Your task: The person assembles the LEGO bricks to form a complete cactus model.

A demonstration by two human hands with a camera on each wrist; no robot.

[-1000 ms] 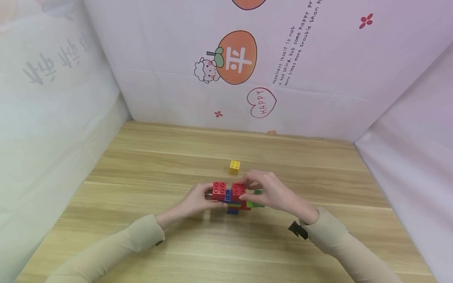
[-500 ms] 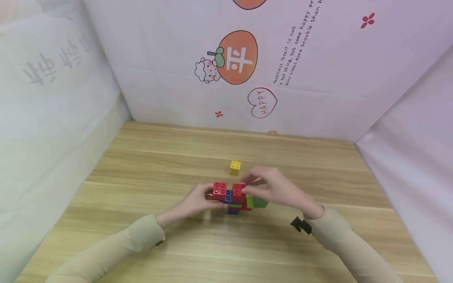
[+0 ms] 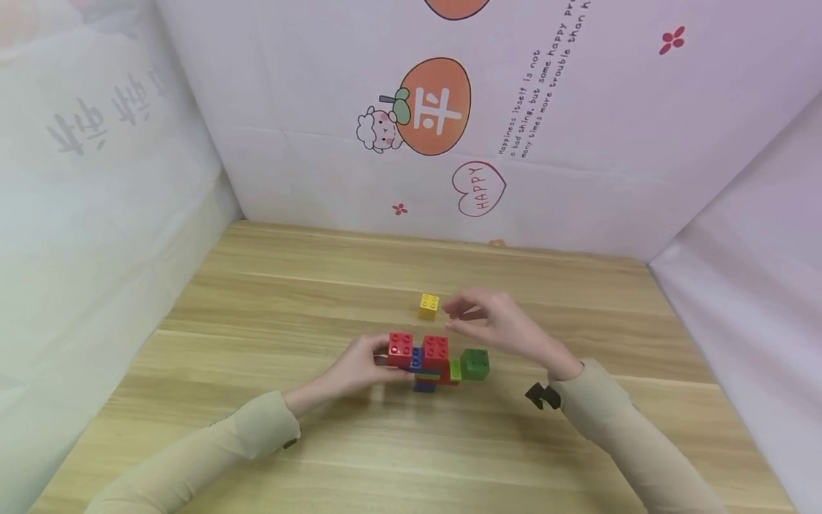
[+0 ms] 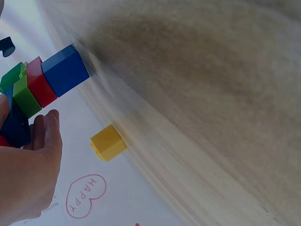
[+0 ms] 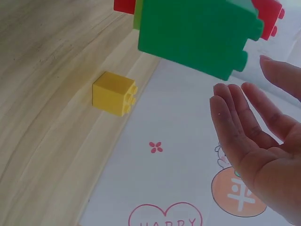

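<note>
A build of stacked toy bricks stands on the wooden table, a blue brick (image 4: 66, 70) at its foot. Two red bricks (image 3: 436, 348) (image 3: 401, 347) top it at left and right, with blue between them. From its right side juts a green brick (image 3: 475, 364) beside a light green one (image 3: 455, 369). My left hand (image 3: 357, 368) grips the build's left end between thumb and fingers. Behind and right of the build, my right hand (image 3: 497, 321) hovers with nothing in its loosely bent fingers. Close to those fingertips, a yellow brick (image 3: 428, 307) sits on the table.
The wooden table (image 3: 308, 293) meets a printed white sheet (image 3: 308, 171) at the back. White cloth walls rise at the left (image 3: 96, 235) and right (image 3: 738, 250). A black strap piece (image 3: 542, 396) hangs at my right sleeve.
My right hand has let go of the right-hand red brick on top and moved back toward the yellow brick, uncovering the green brick. My left hand keeps its grip.
</note>
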